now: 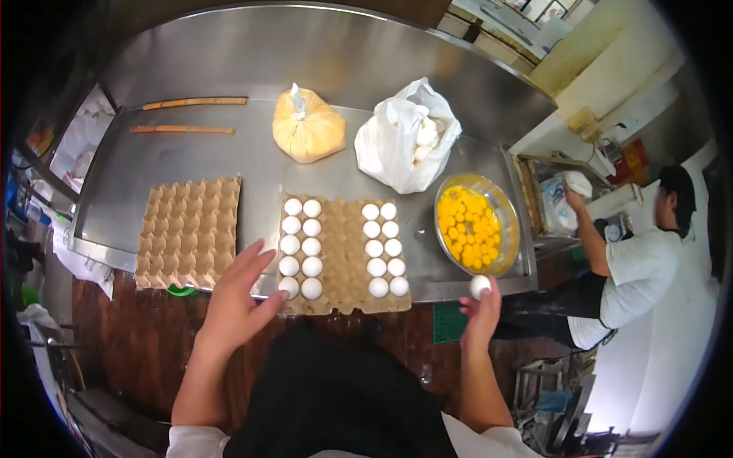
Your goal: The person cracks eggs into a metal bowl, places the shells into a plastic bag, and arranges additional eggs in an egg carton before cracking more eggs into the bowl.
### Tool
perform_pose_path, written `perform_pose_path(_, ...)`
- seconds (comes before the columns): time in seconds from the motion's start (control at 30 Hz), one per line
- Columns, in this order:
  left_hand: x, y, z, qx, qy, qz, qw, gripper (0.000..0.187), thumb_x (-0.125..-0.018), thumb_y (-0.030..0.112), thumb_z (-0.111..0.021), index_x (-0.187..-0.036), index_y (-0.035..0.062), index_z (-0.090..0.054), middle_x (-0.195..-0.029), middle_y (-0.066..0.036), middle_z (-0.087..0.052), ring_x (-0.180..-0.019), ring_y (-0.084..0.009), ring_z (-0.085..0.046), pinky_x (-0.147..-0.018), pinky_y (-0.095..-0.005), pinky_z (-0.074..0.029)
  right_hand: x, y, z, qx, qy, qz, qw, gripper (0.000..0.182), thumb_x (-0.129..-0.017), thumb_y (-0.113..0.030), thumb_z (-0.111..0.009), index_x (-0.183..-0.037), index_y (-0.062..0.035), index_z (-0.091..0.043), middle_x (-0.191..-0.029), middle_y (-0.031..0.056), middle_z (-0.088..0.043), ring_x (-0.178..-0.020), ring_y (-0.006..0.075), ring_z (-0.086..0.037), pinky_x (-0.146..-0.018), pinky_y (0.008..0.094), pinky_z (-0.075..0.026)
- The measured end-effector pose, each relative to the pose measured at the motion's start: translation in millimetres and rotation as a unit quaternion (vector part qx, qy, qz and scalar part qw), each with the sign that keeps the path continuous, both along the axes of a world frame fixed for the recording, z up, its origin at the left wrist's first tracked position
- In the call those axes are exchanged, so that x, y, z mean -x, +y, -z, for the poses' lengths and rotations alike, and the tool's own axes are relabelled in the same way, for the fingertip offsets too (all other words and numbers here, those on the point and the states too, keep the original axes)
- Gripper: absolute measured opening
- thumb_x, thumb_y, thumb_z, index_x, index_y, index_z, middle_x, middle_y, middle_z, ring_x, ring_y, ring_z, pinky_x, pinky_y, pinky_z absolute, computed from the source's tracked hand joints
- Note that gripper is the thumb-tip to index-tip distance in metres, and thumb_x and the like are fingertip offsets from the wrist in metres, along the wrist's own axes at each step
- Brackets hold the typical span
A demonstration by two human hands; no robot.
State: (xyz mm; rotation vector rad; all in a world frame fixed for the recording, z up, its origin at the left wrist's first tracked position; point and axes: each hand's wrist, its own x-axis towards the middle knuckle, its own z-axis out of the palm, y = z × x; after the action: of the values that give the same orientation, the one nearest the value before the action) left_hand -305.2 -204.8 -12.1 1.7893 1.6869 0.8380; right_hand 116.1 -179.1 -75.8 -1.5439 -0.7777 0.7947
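Note:
My right hand (481,317) grips a white egg (479,287) at the table's front edge, just below a metal bowl (512,243) of cracked eggs with many whole yolks (467,225). My left hand (243,298) is empty, its fingers spread beside the near left corner of a cardboard egg tray (345,263). White eggs (311,246) fill two columns on that tray's left side and two more on its right, with bare cups between them. To the left lies a stack of cardboard trays (188,231) with no eggs in its top one.
A white plastic bag (389,145) holding eggshells stands behind the bowl. Left of it sits a tied bag of yellowish contents (307,126). Two wooden sticks (195,102) lie at the back left of the steel table (252,172). At right, a co-worker (637,267) handles a white bag.

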Motion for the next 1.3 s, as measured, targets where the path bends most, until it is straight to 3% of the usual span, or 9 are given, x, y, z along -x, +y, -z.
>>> perform_pose_path(0.2,-55.4,29.3,-6.2,-0.033,0.004,0.073,0.997,0.060,-0.082,0.021,-0.075,-0.136,0.0054,-0.056,-0.147,-0.025,-0.047,-0.135,-0.0416,-0.047,-0.110,-0.0430,-0.039,-104.5,-22.2,88.2,-0.053,-0.258,0.027,0.964,0.047,-0.100,-0.019,-0.060,-0.143,-0.0031,-0.049,-0.124,0.0108,-0.058,-0.097,0.0194,-0.060,-0.085,0.0292,-0.049)
perform_pose_path(0.3,-77.0,35.0,-14.3,-0.030,0.007,0.086,0.996,0.061,-0.081,0.021,-0.076,-0.136,0.0064,-0.056,-0.147,-0.024,-0.048,-0.135,-0.0407,-0.047,-0.111,-0.0431,-0.039,-120.4,-24.8,99.6,0.008,-0.342,0.017,0.940,0.048,-0.098,-0.020,-0.062,-0.141,-0.0011,-0.051,-0.128,0.0145,-0.057,-0.104,0.0233,-0.059,-0.089,0.0327,-0.049)
perform_pose_path(0.57,-98.6,48.7,-11.6,-0.006,0.059,0.090,0.994,0.061,-0.080,0.022,-0.076,-0.135,0.0045,-0.057,-0.145,-0.025,-0.049,-0.135,-0.0398,-0.048,-0.111,-0.0439,-0.039,-138.1,-11.0,82.5,0.016,-0.326,0.085,0.941,0.046,-0.098,-0.018,-0.061,-0.140,0.0001,-0.051,-0.129,0.0230,-0.059,-0.115,0.0359,-0.059,-0.099,0.0418,-0.046)
perform_pose_path(0.7,-118.6,60.9,-7.6,0.001,0.042,0.100,0.994,0.061,-0.080,0.026,-0.076,-0.133,0.0028,-0.057,-0.145,-0.026,-0.049,-0.134,-0.0410,-0.048,-0.111,-0.0444,-0.039,-164.8,-3.2,122.4,0.009,-0.455,0.026,0.890,0.045,-0.097,-0.017,-0.062,-0.138,0.0007,-0.053,-0.129,0.0233,-0.059,-0.115,0.0370,-0.059,-0.100,0.0420,-0.045)
perform_pose_path(0.83,-154.3,84.8,8.6,-0.007,0.030,0.175,0.984,0.057,-0.083,0.027,-0.075,-0.132,0.0035,-0.058,-0.141,-0.026,-0.052,-0.129,-0.0418,-0.052,-0.107,-0.0458,-0.043,-157.6,0.9,86.3,0.015,-0.328,0.037,0.944,0.049,-0.098,-0.018,-0.062,-0.141,0.0006,-0.050,-0.125,0.0191,-0.059,-0.112,0.0280,-0.060,-0.094,0.0355,-0.047)
perform_pose_path(0.9,-181.0,96.5,17.0,-0.032,-0.018,0.227,0.973,0.056,-0.084,0.027,-0.075,-0.133,0.0053,-0.058,-0.136,-0.024,-0.056,-0.124,-0.0384,-0.056,-0.099,-0.0439,-0.048,-161.9,15.5,87.5,-0.118,-0.244,0.021,0.962,0.045,-0.101,-0.016,-0.056,-0.143,-0.0003,-0.048,-0.121,0.0135,-0.061,-0.095,0.0190,-0.061,-0.080,0.0291,-0.050)
perform_pose_path(1.0,-236.3,123.1,19.7,-0.028,-0.120,0.264,0.957,0.053,-0.083,0.027,-0.076,-0.131,0.0072,-0.061,-0.123,-0.019,-0.065,-0.107,-0.0283,-0.066,-0.082,-0.0353,-0.055,-131.3,38.7,10.0,-0.002,0.023,-0.059,0.998,0.043,-0.105,-0.027,-0.045,-0.142,-0.0050,-0.048,-0.111,0.0116,-0.066,-0.072,0.0110,-0.063,-0.064,0.0227,-0.050)
perform_pose_path(1.1,-288.3,156.7,17.8,0.027,-0.134,0.271,0.953,0.048,-0.083,0.026,-0.076,-0.126,0.0080,-0.065,-0.113,-0.015,-0.069,-0.094,-0.0235,-0.069,-0.076,-0.0324,-0.055,-122.3,73.7,-1.8,0.071,0.276,-0.183,0.941,0.043,-0.106,-0.038,-0.037,-0.129,-0.0065,-0.054,-0.094,0.0104,-0.068,-0.066,0.0144,-0.063,-0.058,0.0250,-0.050)
perform_pose_path(1.3,-341.1,197.7,32.7,0.024,-0.173,0.251,0.952,0.036,-0.078,0.031,-0.075,-0.105,0.0080,-0.073,-0.092,-0.016,-0.072,-0.083,-0.0337,-0.069,-0.075,-0.0413,-0.055,-105.8,131.5,-2.7,0.104,0.281,-0.271,0.915,0.050,-0.105,-0.051,-0.034,-0.117,-0.0073,-0.056,-0.085,0.0042,-0.064,-0.062,0.0131,-0.060,-0.052,0.0250,-0.047)
